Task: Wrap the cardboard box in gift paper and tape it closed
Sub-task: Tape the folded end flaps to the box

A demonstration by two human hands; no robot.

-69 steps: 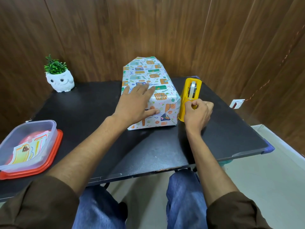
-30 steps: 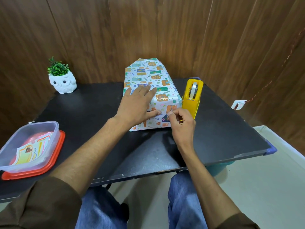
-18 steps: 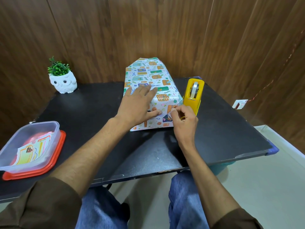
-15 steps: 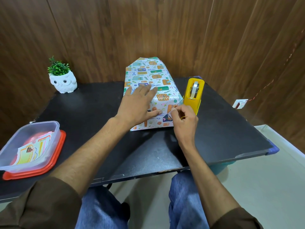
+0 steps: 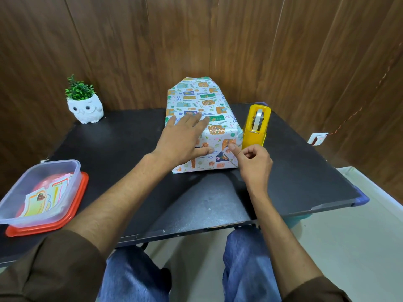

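Head view: the cardboard box (image 5: 209,101), already covered in patterned gift paper (image 5: 218,131), sits mid-bench on the black bench (image 5: 122,144), long side running away from you, the far end's paper rising in a pointed flap by the wood wall. Your left hand (image 5: 183,140) lies flat on the box top, fingers (image 5: 192,118) straight and spread, thumb down on the folded near end face. Your right hand (image 5: 255,164) is at the near right corner, fingers curled into the palm, thumb tip pressing the near-end fold; any tape under it is too small to tell. The yellow tape dispenser (image 5: 255,129) stands upright just beside the box's right side. An owl plant pot (image 5: 85,105) sits far left and a clear container (image 5: 39,192) of paper cards sits on a red lid (image 5: 74,216) near left
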